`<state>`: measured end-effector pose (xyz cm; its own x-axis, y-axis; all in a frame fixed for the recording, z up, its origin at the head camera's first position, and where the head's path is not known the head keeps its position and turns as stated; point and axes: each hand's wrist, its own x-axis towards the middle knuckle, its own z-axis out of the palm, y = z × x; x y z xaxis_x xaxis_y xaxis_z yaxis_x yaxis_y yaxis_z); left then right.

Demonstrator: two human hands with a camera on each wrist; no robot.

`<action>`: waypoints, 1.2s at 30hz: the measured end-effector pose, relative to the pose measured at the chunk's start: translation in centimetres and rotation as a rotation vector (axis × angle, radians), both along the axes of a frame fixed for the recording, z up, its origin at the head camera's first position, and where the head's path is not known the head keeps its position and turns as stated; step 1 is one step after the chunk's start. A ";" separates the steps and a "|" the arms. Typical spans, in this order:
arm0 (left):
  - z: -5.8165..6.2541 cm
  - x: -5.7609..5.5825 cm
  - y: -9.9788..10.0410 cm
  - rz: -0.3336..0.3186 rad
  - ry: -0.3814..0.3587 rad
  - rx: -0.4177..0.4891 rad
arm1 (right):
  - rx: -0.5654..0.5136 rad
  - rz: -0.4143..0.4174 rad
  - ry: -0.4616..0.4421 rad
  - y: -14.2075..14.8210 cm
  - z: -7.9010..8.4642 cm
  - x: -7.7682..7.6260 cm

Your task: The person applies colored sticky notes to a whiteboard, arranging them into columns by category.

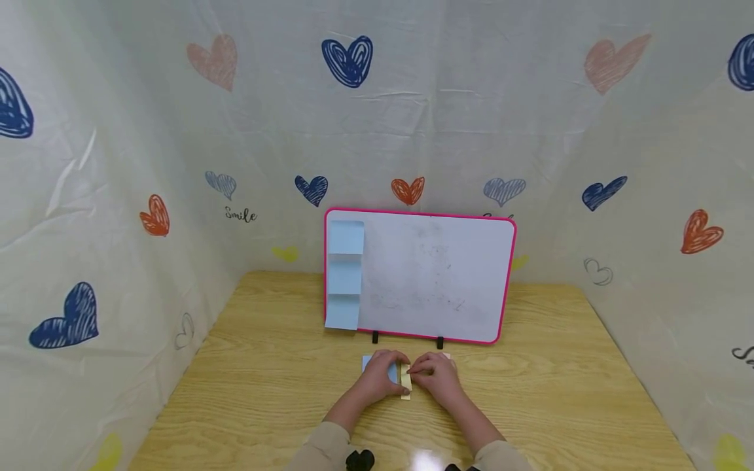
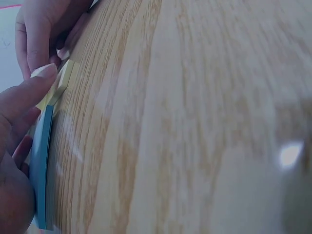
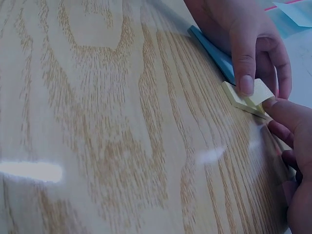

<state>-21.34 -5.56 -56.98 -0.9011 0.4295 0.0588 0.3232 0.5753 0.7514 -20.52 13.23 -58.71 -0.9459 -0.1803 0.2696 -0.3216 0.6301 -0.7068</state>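
Note:
A narrow pad of yellow sticky notes [image 1: 406, 378] lies on the table in front of the whiteboard. My left hand [image 1: 379, 378] holds it, thumb at its near end and index finger at its far end. From the right, my right hand [image 1: 437, 376] pinches the edge of the top yellow sheet [image 3: 262, 90], which lifts off the pad in the right wrist view. Under the left hand lies a blue sticky note pad [image 2: 41, 170], partly covered. A pinkish piece [image 1: 448, 356] peeks out behind the right hand, mostly hidden.
A pink-framed whiteboard [image 1: 436, 281] stands on black feet [image 1: 440, 343] at the back of the wooden table [image 1: 253, 379]. Three light-blue notes [image 1: 345, 275] form a column down its left side. A heart-printed curtain [image 1: 436, 104] surrounds the table's back and sides.

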 end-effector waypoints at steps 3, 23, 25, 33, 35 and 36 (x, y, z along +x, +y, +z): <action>0.1 0.1 -0.1 -0.010 -0.006 0.005 | -0.030 -0.006 -0.009 0.0 0.0 0.0; 0.1 0.3 0.1 -0.008 0.018 -0.010 | -0.204 -0.061 -0.102 0.4 -0.2 0.4; 0.0 0.3 0.1 -0.006 0.016 -0.014 | -0.206 -0.065 -0.111 0.4 -0.2 0.4; 0.0 0.3 0.0 0.001 0.004 -0.008 | -0.221 -0.072 -0.137 0.2 -0.1 0.5; 0.0 0.2 0.0 0.001 0.003 -0.008 | -0.238 -0.073 -0.147 0.2 -0.1 0.5; 0.0 0.2 0.0 0.001 0.002 -0.010 | -0.243 -0.073 -0.150 0.2 -0.1 0.5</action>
